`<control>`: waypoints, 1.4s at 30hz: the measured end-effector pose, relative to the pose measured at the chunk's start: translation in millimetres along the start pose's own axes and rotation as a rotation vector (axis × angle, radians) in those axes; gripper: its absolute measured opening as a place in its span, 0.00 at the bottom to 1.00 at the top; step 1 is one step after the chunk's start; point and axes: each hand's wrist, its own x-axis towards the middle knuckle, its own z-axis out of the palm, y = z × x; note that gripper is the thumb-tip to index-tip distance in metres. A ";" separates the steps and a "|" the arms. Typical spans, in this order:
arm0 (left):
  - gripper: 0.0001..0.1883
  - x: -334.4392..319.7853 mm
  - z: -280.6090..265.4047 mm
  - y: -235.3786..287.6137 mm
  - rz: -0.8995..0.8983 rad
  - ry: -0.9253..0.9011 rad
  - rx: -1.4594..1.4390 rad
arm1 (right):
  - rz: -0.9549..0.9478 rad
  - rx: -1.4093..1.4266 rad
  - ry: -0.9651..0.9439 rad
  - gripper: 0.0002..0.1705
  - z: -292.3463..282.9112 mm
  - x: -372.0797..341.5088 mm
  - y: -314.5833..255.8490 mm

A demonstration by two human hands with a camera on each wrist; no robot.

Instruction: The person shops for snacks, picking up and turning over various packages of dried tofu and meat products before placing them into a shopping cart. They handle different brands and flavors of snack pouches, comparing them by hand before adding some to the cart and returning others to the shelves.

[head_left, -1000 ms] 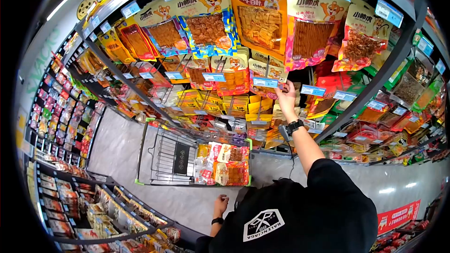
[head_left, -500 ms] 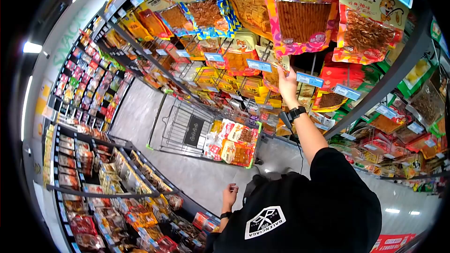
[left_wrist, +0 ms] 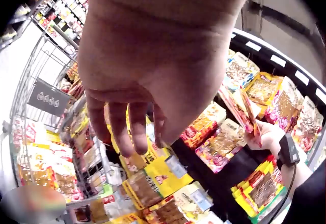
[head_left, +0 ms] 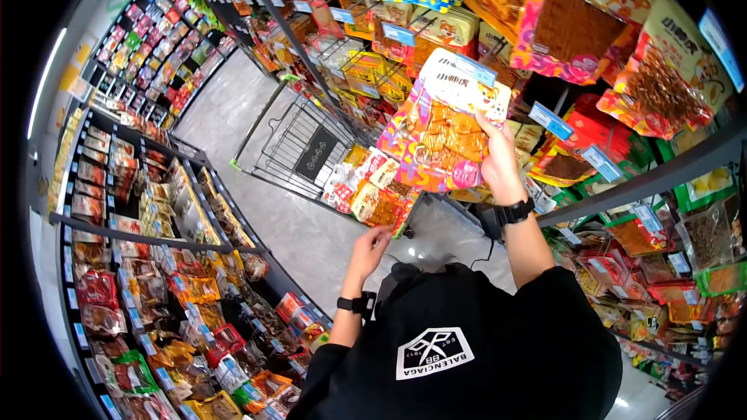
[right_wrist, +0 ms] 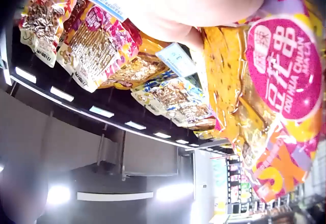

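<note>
snack racks (head_left: 646, 184) all around; wire shopping cart (head_left: 317, 152) left of fingers of right hand (head_left: 500, 155). dou hua chuan packets (head_left: 447, 132) pinched at edge between its thumb and fingers: nip every layer, lest rear one slip. left hand (head_left: 368, 253) empty, fingers loosely bent.

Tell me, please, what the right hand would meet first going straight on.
The right hand, holding orange-and-white plastic packets, would probably meet a blue rectangular price tag, though depth is unclear.
</note>
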 end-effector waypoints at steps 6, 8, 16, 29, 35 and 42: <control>0.27 34.2 -41.5 74.0 0.016 0.067 -0.972 | 0.166 -0.119 -0.174 0.16 23.6 -46.4 38.4; 0.30 39.4 -57.8 67.8 0.013 -0.023 -1.044 | 0.214 -0.140 -0.233 0.16 36.4 -60.9 54.0; 0.25 33.6 -92.2 52.4 -0.016 -0.155 -0.847 | 0.157 -0.301 -0.137 0.14 73.3 -70.4 114.7; 0.21 34.5 -187.1 -30.9 0.032 0.504 -1.227 | 0.240 0.029 -0.024 0.19 103.6 -55.3 158.5; 0.22 17.7 -230.9 -67.9 0.083 0.551 -1.212 | 0.303 0.521 -0.557 0.35 52.7 -34.5 179.7; 0.19 40.6 -191.0 -62.3 -0.023 0.425 -0.925 | 0.166 -0.400 -0.111 0.18 133.8 -37.8 231.8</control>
